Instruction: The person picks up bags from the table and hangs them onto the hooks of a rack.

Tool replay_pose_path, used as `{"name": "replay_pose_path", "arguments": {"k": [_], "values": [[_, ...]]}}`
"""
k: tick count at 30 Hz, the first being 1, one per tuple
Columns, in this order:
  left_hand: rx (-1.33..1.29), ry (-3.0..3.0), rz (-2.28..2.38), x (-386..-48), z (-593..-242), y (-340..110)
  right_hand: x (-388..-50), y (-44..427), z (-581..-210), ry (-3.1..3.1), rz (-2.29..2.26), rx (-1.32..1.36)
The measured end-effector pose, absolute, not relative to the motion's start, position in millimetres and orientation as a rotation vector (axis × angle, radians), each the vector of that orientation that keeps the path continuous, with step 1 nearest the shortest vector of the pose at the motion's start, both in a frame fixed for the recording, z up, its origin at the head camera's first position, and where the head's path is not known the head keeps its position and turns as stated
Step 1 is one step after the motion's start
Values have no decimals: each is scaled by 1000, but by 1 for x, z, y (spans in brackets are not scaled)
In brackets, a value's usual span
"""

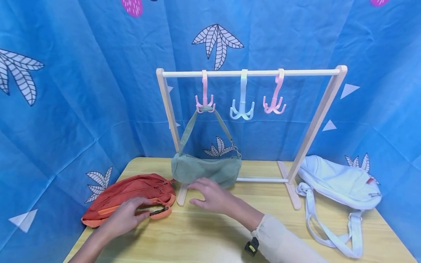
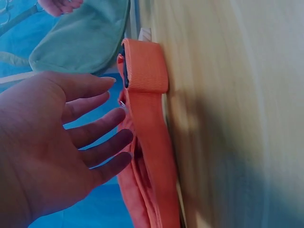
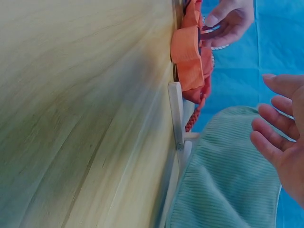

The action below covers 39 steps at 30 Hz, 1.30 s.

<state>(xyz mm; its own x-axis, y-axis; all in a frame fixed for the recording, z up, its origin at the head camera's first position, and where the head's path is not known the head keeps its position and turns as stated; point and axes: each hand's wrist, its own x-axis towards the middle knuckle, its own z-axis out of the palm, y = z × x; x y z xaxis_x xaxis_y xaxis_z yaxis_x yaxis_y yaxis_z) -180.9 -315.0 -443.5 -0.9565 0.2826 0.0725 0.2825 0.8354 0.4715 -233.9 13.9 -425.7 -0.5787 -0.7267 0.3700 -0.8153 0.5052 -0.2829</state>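
Note:
A red bag with orange trim [image 1: 131, 188] lies on the left of the table, its orange strap [image 2: 151, 128] facing the front. My left hand [image 1: 126, 215] is over its near side with fingers spread and loosely bent, holding nothing; whether the fingertips touch the bag I cannot tell. A green corduroy bag [image 1: 207, 168] hangs by its strap from the left pink hook [image 1: 204, 95]. Just in front of this green bag is my right hand [image 1: 210, 195], its fingers relaxed and nothing in them. In the right wrist view, the right hand [image 3: 285, 128] appears beside the green fabric.
A wooden rack [image 1: 315, 124] carries a blue hook [image 1: 242, 98] and another pink hook [image 1: 274, 95] on its rail. At the right of the table [image 1: 184, 241] lies a white bag [image 1: 342, 182] with a trailing strap. Blue printed cloth [image 1: 98, 73] surrounds the table.

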Motion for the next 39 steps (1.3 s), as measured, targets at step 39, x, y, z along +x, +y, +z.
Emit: {"name": "replay_pose_path", "arguments": {"k": [39], "values": [[282,2922,669,-195,-475,-334,-230,-20,-449,-2568,553,1457]]}}
